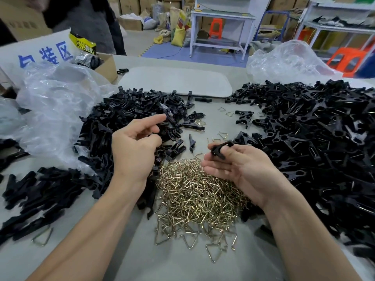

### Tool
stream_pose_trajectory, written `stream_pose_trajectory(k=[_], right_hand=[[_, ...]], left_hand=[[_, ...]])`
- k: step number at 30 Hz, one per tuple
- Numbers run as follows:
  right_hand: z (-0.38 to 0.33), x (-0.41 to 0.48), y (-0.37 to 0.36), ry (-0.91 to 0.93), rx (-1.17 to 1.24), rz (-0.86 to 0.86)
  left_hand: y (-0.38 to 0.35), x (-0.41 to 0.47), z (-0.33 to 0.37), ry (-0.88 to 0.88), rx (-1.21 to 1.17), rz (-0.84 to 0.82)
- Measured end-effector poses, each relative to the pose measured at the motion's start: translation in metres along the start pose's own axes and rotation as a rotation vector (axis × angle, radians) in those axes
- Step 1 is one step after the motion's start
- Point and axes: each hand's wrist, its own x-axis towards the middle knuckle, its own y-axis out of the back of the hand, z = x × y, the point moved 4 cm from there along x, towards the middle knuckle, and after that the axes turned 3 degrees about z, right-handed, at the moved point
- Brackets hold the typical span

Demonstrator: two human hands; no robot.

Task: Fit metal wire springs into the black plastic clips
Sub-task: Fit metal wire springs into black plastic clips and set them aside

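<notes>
Black plastic clip [220, 150] pinched in your right hand [243, 171], centre frame, lying crosswise | pile of brass-coloured wire springs [194, 195] just below, nearest that hand | your left hand [134, 147] loosely curled, apparently empty.

Two hands [132, 148] [239, 169], one held clip [218, 150], three clip heaps [132, 110] [40, 191] [314, 138], one spring heap [194, 191], two plastic bags [60, 102] [288, 59]

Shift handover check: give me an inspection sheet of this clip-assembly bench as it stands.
Surface: grey table, mostly covered.
Job's things: wire springs heaped centre; left clip pile; right clip pile.
Clutter: clear plastic bags, cardboard box, grey pad.
Grips: left hand empty over left pile; right hand pinches one black clip.
Cables: thin cable on floor beyond.
Surroundings: white workbench, sacks, orange stools, a person standing.
</notes>
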Motion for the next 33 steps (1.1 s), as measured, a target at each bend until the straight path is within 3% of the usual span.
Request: stream_pose_trajectory(k=[2, 5, 7, 10, 13, 16, 19, 23, 25, 29, 31, 33], right_hand=[[-0.011, 0.001, 0.003, 0.034, -0.109, 0.021], [-0.048, 0.002, 0.023, 0.314, 0.337, 0.040], [-0.063, 0.002, 0.029, 0.434, 0.393, 0.046], [-0.048, 0.016, 0.010, 0.371, -0.185, 0.180], [-0.029, 0.034, -0.023, 0.384, -0.804, 0.188], [-0.019, 0.056, -0.048, 0.363, -1.374, 0.111], [-0.012, 0.064, -0.059, 0.373, -1.641, 0.015], [-0.023, 0.056, -0.052, 0.457, -1.746, 0.224], [-0.026, 0.045, -0.046, 0.536, -1.675, 0.355], [-0.019, 0.017, -0.021, 0.599, -1.162, 0.474], [-0.010, 0.007, -0.012, 0.566, -0.956, 0.484], [-0.004, 0.004, -0.011, 0.528, -0.785, 0.405]], left_hand=[[0.006, 0.003, -0.004, 0.000, 0.166, 0.075], [0.009, 0.002, -0.002, -0.073, 0.458, 0.058], [0.003, -0.001, -0.002, -0.168, 0.619, -0.031], [-0.011, -0.009, -0.003, -0.366, 0.846, -0.175], [-0.027, -0.018, -0.011, -0.418, 1.019, -0.344], [-0.032, -0.019, -0.019, -0.461, 1.103, -0.402], [-0.030, -0.015, -0.022, -0.442, 1.076, -0.378], [-0.029, -0.012, -0.025, -0.422, 1.022, -0.350], [-0.026, -0.012, -0.021, -0.439, 0.973, -0.298], [-0.023, -0.017, -0.004, -0.468, 0.868, -0.127], [-0.022, -0.020, 0.004, -0.386, 0.800, -0.054], [-0.021, -0.023, 0.004, -0.278, 0.703, -0.095]])
